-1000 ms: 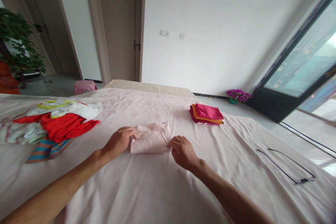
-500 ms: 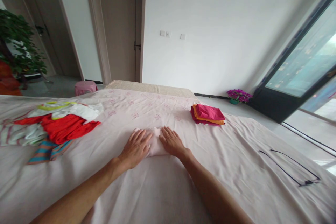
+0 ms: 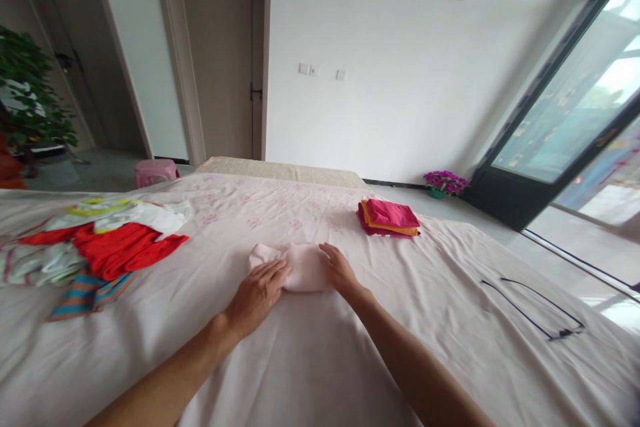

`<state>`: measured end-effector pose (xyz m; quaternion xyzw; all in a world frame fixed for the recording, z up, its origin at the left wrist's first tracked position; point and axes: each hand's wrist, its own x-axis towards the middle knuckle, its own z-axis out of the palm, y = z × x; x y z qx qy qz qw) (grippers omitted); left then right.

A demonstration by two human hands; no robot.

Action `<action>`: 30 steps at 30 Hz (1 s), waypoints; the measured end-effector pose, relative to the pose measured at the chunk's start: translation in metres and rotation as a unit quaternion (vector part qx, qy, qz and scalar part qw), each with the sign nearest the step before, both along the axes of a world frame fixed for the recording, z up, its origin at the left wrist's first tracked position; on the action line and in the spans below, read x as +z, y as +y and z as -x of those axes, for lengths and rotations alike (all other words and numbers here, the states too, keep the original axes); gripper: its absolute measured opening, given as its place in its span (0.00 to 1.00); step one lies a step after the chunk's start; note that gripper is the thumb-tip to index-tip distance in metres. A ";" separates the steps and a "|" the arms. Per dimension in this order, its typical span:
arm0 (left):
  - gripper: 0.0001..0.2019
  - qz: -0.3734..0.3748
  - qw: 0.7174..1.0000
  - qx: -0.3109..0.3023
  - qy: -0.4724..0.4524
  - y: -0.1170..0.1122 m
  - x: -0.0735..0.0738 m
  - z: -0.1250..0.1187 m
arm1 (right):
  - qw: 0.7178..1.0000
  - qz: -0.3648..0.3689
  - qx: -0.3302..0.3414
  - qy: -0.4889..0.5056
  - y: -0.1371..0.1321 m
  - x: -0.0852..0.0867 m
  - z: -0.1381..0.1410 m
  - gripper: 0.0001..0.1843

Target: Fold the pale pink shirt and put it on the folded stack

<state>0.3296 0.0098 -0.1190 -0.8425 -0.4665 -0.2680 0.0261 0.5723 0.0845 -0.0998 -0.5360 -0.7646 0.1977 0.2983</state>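
A pale pink folded garment lies in the middle of the bedspread, nearly the same colour as the cloth under it. My left hand rests on its left end, fingers stretched out and lying flat. At the right edge, my right hand is turned on its side, with its fingers extended along the fold. The right thumb is hard to make out against the garment. To the right is a stack of folded clothes, magenta with an orange layer.
Loose clothes lie at the left: a red garment, a white one with yellow trim and a striped blue one. Eyeglasses lie open at the right. Beyond the bed stand a pink stool and purple flowers.
My right hand has slid from the garment's top to its right edge and turned on its side. My left hand has drawn slightly nearer to me, uncovering more of the garment.
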 end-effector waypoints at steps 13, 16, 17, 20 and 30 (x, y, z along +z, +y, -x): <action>0.21 0.102 0.973 0.140 -0.151 -0.001 0.015 -0.016 | 0.978 0.063 -0.010 0.198 -0.098 0.027 0.001 0.19; 0.18 0.087 0.979 0.121 -0.139 -0.006 0.015 -0.016 | 0.981 -0.180 0.057 -0.048 -0.094 0.032 0.012 0.33; 0.17 0.080 0.981 0.116 -0.135 -0.006 0.015 -0.016 | 0.968 -0.209 0.083 -0.113 -0.091 0.033 0.018 0.38; 0.13 0.053 0.983 0.120 -0.130 -0.008 0.012 -0.015 | 0.955 -0.188 0.117 -0.195 -0.077 0.034 0.042 0.46; 0.17 0.001 0.923 0.105 -0.370 -0.002 0.007 0.017 | 0.993 0.007 0.093 -0.069 -0.027 0.043 0.037 0.19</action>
